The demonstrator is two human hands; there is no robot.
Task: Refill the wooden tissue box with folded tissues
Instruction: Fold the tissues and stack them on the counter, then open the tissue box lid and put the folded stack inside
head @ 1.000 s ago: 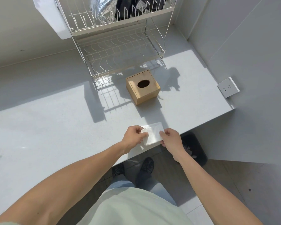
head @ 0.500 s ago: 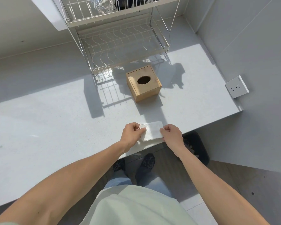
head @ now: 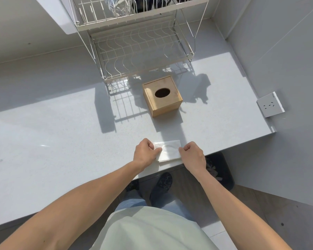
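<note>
Readable text: none; wooden tissue box: plain, unlabelled; tissues: unprinted; wall socket: slot openings only, no lettering legible; dish rack: no tag or brand to be made out.

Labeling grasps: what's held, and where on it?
White folded tissue stack, on the countertop edge: left hand pinches its left end, right hand its right end.

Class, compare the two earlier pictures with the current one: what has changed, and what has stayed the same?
Hardly anything moved. The left hand and right hand still pinch the folded tissues at the counter's front edge. The wooden tissue box stays put, lid on.
</note>
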